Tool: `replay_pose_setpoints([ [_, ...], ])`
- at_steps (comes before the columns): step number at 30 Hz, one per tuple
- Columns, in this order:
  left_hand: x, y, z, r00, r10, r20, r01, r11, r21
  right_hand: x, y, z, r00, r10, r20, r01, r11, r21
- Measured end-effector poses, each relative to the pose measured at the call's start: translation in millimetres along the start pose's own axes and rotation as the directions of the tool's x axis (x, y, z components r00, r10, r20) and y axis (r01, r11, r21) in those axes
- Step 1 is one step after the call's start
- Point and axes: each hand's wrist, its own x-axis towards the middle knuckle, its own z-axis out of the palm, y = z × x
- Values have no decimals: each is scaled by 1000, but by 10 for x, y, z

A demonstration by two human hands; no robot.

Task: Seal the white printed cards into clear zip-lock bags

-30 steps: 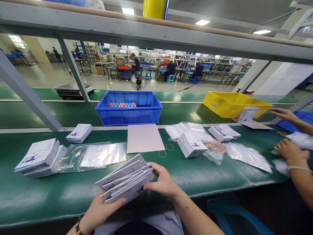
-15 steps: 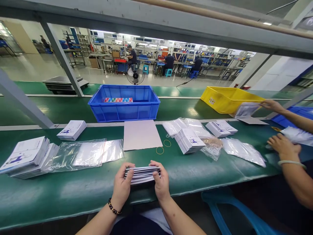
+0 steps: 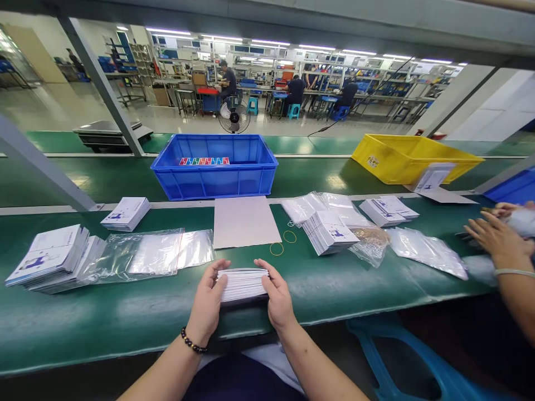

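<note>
Between my two hands is a stack of booklets (image 3: 243,286), its layered white edges facing me at the bench's front. My left hand (image 3: 208,298) presses its left end with the thumb on the near side, and my right hand (image 3: 278,295) holds the right end the same way. Just beyond lies a flat pale cardboard sheet (image 3: 246,221), with thin yellow rubber bands (image 3: 276,249) at its right corner. A bundle of booklets (image 3: 330,232) stands to the right. Clear plastic bags (image 3: 154,255) lie to the left, beside larger booklet piles (image 3: 49,256).
A blue crate (image 3: 215,181) with colourful printed cards stands behind the cardboard; a yellow crate (image 3: 412,161) is at the back right. More plastic bags (image 3: 428,253) lie on the right, near a co-worker's hand (image 3: 497,239). A blue stool (image 3: 401,362) is below the bench edge.
The stack in my hands now looks more even along its edges, and my fingers have straightened somewhat. The co-worker's far hand has left the booklets by the yellow crate and come nearer the other hand.
</note>
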Motion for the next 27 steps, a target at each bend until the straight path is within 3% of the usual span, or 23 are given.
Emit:
replay_pose_setpoints([
  [2, 16, -16, -12, 1000, 2, 10, -2, 999, -34, 8, 12, -2, 999, 31, -8, -30, 999, 37],
  [5, -4, -63, -27, 997, 76, 21, -74, 993, -94, -7, 48, -10, 999, -18, 42, 17, 999, 39],
  [11, -18, -118, -33, 990, 86, 110, -69, 986, -149, 11, 76, -121, 957, -114, 269, 90, 991, 100],
  [13, -11, -155, -56, 986, 106, 128, -88, 986, -143, 21, 57, -195, 925, -99, 368, 92, 995, 38],
  [17, -21, -279, -158, 961, 186, 204, -175, 982, -70, 10, 15, -336, 880, 31, 475, 121, 951, -286],
  [21, -32, -324, -262, 933, 173, 315, -205, 976, 71, 3, 38, -374, 875, 79, 477, 162, 882, -443],
  [24, -8, -246, -333, 914, 113, 389, -194, 965, 177, 31, 72, -365, 922, 75, 381, 131, 863, -488],
  [27, 52, -118, -409, 899, -16, 437, -170, 908, 383, 76, 52, -353, 953, 98, 287, 64, 860, -506],
])
